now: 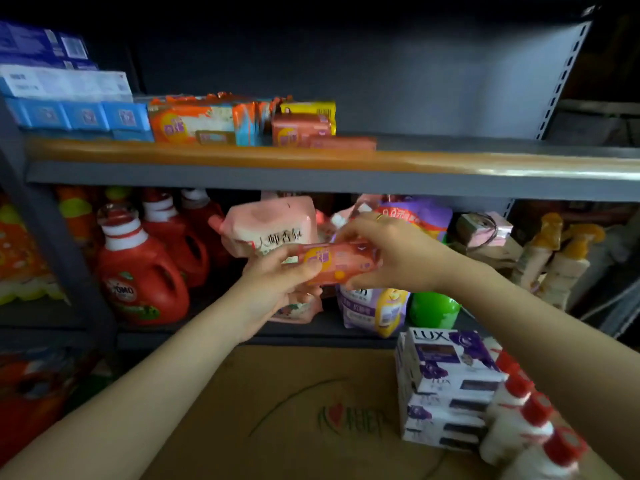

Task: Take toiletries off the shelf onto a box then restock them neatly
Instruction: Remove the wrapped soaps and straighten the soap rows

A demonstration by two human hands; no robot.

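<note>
Both hands clamped on one pink soap bar, left hand at its near end, right hand pinching the far end, held mid-air below the upper shelf. Best squared up label-forward and slid in flush beside the pink bars already stacked there. On the cardboard box below, Lux soap boxes and red-capped bottles waiting.

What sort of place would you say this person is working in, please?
Most likely a small shop's or stockroom's household-goods aisle: metal shelving stocked with many identical soap packs, a row of red detergent bottles, and boxed Lux soaps stacked on a cardboard box.
</note>
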